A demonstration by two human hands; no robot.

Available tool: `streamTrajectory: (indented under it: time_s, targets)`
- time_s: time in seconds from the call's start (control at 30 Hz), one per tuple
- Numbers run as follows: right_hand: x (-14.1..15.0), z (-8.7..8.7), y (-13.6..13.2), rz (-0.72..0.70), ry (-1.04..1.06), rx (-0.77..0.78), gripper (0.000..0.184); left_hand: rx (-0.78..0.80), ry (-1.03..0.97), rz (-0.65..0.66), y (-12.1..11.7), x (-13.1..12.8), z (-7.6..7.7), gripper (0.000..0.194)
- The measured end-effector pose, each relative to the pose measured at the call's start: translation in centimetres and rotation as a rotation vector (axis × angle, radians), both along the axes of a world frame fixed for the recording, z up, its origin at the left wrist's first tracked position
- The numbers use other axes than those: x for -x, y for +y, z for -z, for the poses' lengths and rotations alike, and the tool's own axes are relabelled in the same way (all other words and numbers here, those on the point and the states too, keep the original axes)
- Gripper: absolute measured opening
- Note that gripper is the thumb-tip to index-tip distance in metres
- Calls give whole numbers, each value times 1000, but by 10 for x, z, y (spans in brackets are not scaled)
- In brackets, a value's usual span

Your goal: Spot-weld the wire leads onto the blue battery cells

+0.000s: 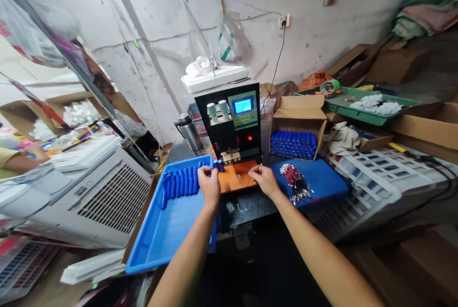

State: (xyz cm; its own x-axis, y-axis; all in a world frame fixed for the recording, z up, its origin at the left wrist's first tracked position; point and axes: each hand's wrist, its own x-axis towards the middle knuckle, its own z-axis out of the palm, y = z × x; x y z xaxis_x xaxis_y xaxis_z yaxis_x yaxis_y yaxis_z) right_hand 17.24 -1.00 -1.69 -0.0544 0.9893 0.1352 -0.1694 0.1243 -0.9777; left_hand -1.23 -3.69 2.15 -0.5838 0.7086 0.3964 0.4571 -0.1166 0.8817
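**Both hands work close at the orange board [236, 179]**

From my distant seat I look through the head camera, and I see the two hands at the board, near the front edge of the table [246, 216]. The left hand [209, 185] is at the board's left edge, and the right hand [264, 178] is at its right edge. I think they are so placed because the metal tips [231, 156] of the black machine [250, 131] come down just behind, at the board's back edge.

A small group of blue cylinders [220, 166] stands at the back left corner of the board. It is just beyond the left fingertips, toward the machine. The left grip is curled, but I cannot tell if it touches or holds one of them. The right grip is narrow, thumb and finger together in a pinch; if some thin lead is between them, I cannot tell. The cylinders are well apart from this right grip, across the board.

The blue tray [171, 235] is at the left end of the table, with rows of cylinders [182, 182] along its back edge, probably to be within easy reach of the left hand. The bundle of red and black wires [294, 177] lies on the blue surface [327, 185] at the right, toward its left edge, which seems convenient for the right hand.
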Motion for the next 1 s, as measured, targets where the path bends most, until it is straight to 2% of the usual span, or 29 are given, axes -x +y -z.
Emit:
streamTrajectory:
  time_s: [0.1,0.2,0.4,0.53,0.67,0.8,0.9,1.0]
  targets:
    - [3,1,1,12,-39,-34,18,115,-66,36,14,14,4,32]
    - [4,1,1,21,-66,-56,17,185,-58,123,26,23,5,44]
    - [4,4,2,19,-99,-87,17,198,-9,298,41,27,5,48]
    - [4,3,2,18,-85,-86,17,186,-22,333,45,26,5,39]
    - [4,3,2,25,-87,-84,17,188,81,275,39,28,4,24]
    - [5,8,6,36,-92,-82,17,254,189,203,19,29,4,16]
    - [6,11,8,48,-90,-76,17,282,221,334,5,16,5,18]
    - [7,10,9,71,-91,-63,18,263,218,491,3,-6,5,18]
